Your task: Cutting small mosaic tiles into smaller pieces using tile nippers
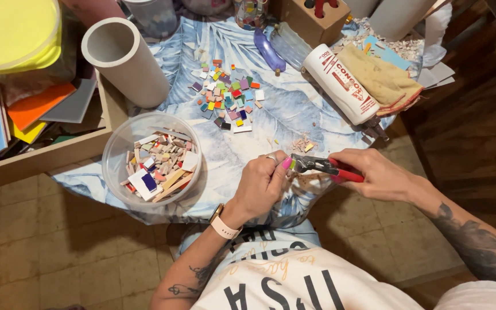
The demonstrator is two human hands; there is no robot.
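Right hand (377, 172) is wrapped tight around the red handles of the tile nippers (324, 167), fingers curled closed, metal head pointing left toward the other hand. Left hand (262, 185) is bunched up at the tool's head, fingertips pinched together right against it; whatever small piece sits between them is too tiny to make out, so what it grips cannot be told for sure. A ring and a pink nail show on that hand, and a pale watch (224, 224) sits on the wrist.

Both hands meet at the near edge of the surface (294, 109), which is covered in a blue-and-white leaf-patterned cloth. Just beyond the nippers lies a little scatter of pale tile crumbs (302, 144). To the left, near the left hand, sits a clear round bowl (117, 150) full of broken tile strips and chips. Further back in the middle, a loose spread of small coloured tile squares (228, 95). On the right, a white tube with red print (341, 84) lies on its side, touching a folded tan cloth (384, 77). A purple tool handle (267, 50) lies at the back, and a white pipe section (126, 59) rests at the left edge beside a wooden tray (47, 155) of flat coloured sheets
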